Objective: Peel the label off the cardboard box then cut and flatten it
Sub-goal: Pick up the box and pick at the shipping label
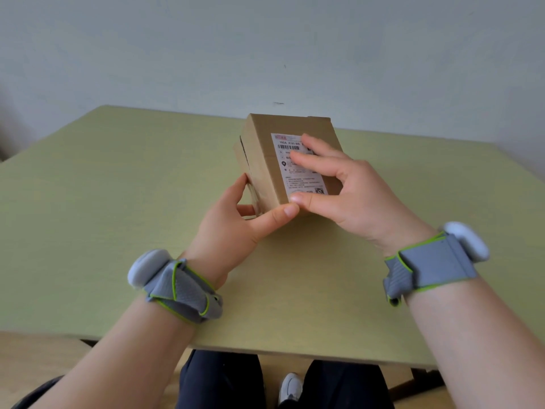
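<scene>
A brown cardboard box (263, 160) lies on the table, its long side running away from me. A white shipping label (299, 180) with a barcode and small print is stuck on its top face. My left hand (233, 224) grips the box's near left corner, thumb along the near edge and fingers on the left side. My right hand (349, 191) hovers over the label with fingers stretched out across its upper part. Its thumb tip touches the label's near left corner, right beside my left thumb. The right part of the label is hidden under my right hand.
The box sits toward the far middle of a pale green table (118, 202) that stands against a light wall (265, 48). Both wrists wear grey straps with white sensors. My dark trousers and a white shoe (290, 388) show below the table's near edge.
</scene>
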